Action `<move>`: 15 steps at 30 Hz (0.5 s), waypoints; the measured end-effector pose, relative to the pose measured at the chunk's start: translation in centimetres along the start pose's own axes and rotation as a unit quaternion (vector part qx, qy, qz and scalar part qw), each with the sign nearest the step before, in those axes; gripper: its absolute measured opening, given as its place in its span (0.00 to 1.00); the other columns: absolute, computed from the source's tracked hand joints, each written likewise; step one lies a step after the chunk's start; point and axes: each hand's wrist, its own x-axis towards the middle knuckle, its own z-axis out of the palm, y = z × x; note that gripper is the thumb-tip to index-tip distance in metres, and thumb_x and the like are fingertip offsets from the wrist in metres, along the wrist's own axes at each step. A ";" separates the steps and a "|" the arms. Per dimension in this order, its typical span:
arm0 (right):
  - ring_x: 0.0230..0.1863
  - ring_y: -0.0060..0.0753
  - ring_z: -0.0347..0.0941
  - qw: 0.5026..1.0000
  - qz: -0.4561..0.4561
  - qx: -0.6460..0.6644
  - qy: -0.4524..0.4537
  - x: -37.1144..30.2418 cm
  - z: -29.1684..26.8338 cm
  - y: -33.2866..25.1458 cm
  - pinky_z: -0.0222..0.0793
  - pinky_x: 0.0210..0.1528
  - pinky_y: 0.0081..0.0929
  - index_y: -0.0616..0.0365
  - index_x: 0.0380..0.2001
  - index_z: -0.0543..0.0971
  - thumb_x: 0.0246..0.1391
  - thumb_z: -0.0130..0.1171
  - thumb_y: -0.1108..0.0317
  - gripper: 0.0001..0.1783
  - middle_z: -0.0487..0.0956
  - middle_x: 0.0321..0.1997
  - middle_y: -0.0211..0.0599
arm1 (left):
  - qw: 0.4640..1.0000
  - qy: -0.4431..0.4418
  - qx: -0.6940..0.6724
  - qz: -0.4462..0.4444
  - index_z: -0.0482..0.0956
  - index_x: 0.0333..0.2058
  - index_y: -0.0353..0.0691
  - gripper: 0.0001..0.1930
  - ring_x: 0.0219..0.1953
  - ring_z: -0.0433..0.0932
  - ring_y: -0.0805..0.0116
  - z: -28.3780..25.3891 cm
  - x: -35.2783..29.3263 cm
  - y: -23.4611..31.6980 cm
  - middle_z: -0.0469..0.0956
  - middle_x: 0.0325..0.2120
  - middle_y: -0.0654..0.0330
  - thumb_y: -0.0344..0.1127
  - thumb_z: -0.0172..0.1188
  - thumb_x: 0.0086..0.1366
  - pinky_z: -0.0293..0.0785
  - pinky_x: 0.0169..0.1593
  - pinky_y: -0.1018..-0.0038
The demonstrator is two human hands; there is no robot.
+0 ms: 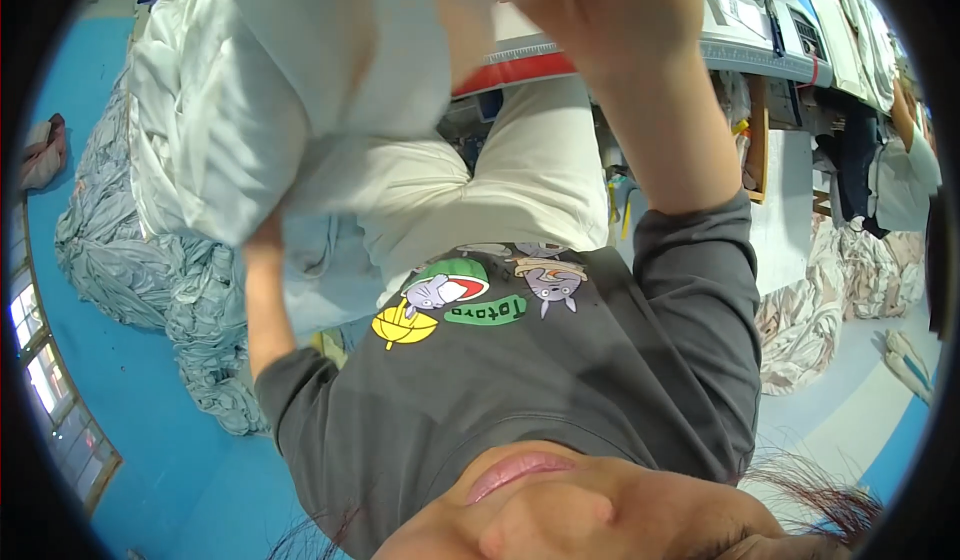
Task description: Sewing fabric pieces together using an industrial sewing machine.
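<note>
A large pale grey-white satiny cloth [215, 130] is lifted across the upper left of the head view, its nearer part blurred by motion. My left forearm [266, 295] goes up behind this cloth, which hides much of the arm. A smeared patch of skin [462, 25] shows at the cloth's right edge; which part of a hand it is, I cannot make out. My right hand [575, 5] is at the top, close to that patch and over the table edge. Its fingers are blurred and partly cut off, so its grip does not show.
A work table with a red-marked front edge [515, 68] and a ruler strip [765, 60] stands before my lap. Heaped pale cloth [215, 310] lies at left on the blue floor [130, 380]. More crumpled cloth [800, 345] lies at right. Another person's arm [905, 110] shows at far right.
</note>
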 end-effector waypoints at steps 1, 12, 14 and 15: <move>0.45 0.33 0.74 0.998 0.059 -0.025 0.002 -1.7 -0.9 0.2 0.74 0.46 0.31 0.65 0.48 0.67 0.65 0.32 0.62 0.19 0.77 0.39 0.41 | 0.997 0.026 -0.001 -0.079 0.78 0.44 0.42 0.14 0.50 0.73 0.63 -1.3 -3.3 -3.8 0.72 0.51 0.56 0.31 0.55 0.59 0.68 0.54 0.71; 0.40 0.20 0.66 0.939 0.278 -0.196 -0.050 -15.7 -5.1 14.3 0.64 0.44 0.23 0.61 0.46 0.72 0.63 0.43 0.62 0.16 0.74 0.41 0.29 | 0.898 -0.102 -0.408 -0.124 0.57 0.62 0.38 0.32 0.66 0.50 0.60 -17.9 9.5 7.9 0.55 0.63 0.52 0.35 0.55 0.58 0.46 0.66 0.65; 0.39 0.19 0.67 0.921 0.323 -0.217 -0.025 -12.8 -4.0 7.4 0.64 0.42 0.21 0.61 0.40 0.74 0.63 0.41 0.62 0.16 0.75 0.40 0.31 | 0.928 -0.095 -0.349 0.085 0.55 0.61 0.38 0.36 0.67 0.45 0.53 -15.3 13.1 14.0 0.50 0.64 0.50 0.31 0.59 0.54 0.41 0.67 0.64; 0.39 0.19 0.67 0.920 0.323 -0.219 -0.025 -13.2 -4.2 7.0 0.64 0.42 0.21 0.61 0.40 0.74 0.63 0.41 0.62 0.16 0.75 0.40 0.31 | 0.923 -0.105 -0.353 0.111 0.57 0.59 0.38 0.35 0.65 0.50 0.50 -13.2 14.9 14.8 0.51 0.63 0.48 0.27 0.61 0.52 0.43 0.66 0.64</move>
